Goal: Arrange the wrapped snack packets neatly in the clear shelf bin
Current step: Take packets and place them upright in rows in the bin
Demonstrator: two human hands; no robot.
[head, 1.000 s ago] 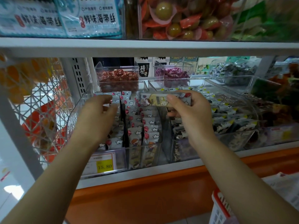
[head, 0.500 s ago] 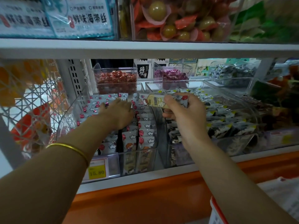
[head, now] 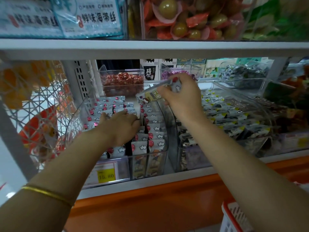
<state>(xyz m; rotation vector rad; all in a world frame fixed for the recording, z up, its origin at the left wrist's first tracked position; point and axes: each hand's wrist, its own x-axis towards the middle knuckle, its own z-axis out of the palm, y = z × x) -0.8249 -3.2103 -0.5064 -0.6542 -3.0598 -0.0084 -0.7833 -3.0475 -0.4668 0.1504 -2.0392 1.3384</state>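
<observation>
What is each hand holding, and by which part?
Right hand pinches a wrapped snack packet by its right end; left hand holds nothing, resting on binned packets.

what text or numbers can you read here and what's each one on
"鲜味海带丝": blue-and-white packet on the top shelf.
"15. 80": yellow price tag on the front of the clear bin.
"碎银子", probably: black box behind the bins.
Print on the held packet in the right hand and on the snack packets in the bin: too blurred to read.
</observation>
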